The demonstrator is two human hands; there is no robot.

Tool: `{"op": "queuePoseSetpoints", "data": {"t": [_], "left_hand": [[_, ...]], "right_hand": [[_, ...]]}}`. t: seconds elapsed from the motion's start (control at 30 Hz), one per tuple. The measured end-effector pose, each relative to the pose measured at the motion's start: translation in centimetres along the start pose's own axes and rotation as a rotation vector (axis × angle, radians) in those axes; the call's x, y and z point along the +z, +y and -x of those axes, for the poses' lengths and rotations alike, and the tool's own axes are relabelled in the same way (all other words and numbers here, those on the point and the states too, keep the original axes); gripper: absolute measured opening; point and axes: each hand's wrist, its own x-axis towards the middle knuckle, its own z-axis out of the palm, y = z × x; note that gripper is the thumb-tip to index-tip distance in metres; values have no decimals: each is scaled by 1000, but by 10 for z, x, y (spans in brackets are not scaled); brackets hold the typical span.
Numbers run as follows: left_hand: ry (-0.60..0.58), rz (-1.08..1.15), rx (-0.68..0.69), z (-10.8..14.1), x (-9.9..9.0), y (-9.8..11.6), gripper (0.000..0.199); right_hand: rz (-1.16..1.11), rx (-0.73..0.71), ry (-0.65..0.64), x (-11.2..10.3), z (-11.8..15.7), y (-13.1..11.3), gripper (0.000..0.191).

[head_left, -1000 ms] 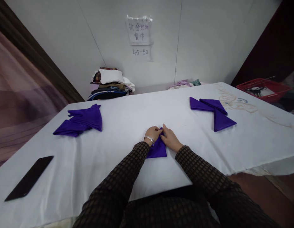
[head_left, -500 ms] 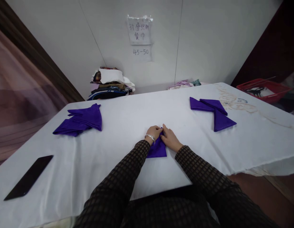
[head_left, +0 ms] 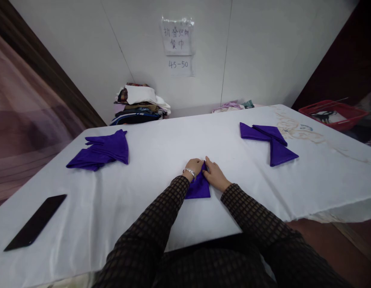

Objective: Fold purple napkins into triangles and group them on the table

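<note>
A small folded purple napkin [head_left: 201,189] lies in front of me on the white-covered table [head_left: 161,156]. My left hand [head_left: 195,166], with a silver bracelet at the wrist, is closed on the napkin's upper part from the left. From the right, my right hand [head_left: 214,175] pinches the napkin near its top point. The fingertips of both hands nearly meet there, and they hide the upper left of the cloth. The napkin's straight lower edge faces me.
More purple napkins lie loosely piled [head_left: 103,150] at the left. Folded purple napkins [head_left: 271,140] lie at the right. A dark flat slab [head_left: 37,222] is at the left front. Behind the table are stacked clothes [head_left: 140,104]; a red basket [head_left: 332,114] stands far right.
Both hands stay at the napkin's top with almost no movement. My left fingers have shifted very slightly, and the view has moved a little.
</note>
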Motion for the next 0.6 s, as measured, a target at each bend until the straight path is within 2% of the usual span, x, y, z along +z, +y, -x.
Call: {"op": "queuePoseSetpoints", "data": {"t": [0.2, 0.43, 0.6], "left_hand": [[-25, -67, -21, -2, -2, 3, 32], [-41, -104, -23, -2, -2, 4, 34], [-49, -114, -15, -2, -2, 3, 35]], "right_hand": [[9, 35, 46, -6, 0, -2, 67], [81, 28, 175, -7, -2, 4, 32], [124, 31, 174, -6, -11, 8, 25]]}}
